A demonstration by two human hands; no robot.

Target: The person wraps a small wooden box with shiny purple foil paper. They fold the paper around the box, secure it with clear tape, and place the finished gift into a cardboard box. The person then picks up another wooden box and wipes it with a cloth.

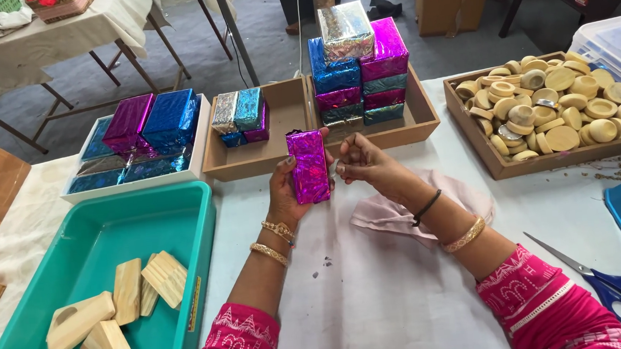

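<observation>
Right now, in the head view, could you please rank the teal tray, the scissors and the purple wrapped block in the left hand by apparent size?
1. Teal tray, clearly largest.
2. Scissors.
3. Purple wrapped block in the left hand.
The scissors lie nearer the camera, so their lead is unsure.

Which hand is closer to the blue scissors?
Right. The right hand is up left of the scissors, beside the left hand, which sits farther left holding a purple foil-wrapped block.

Pink embroidered sleeves, gold bangles on both wrists, black band on right wrist
</observation>
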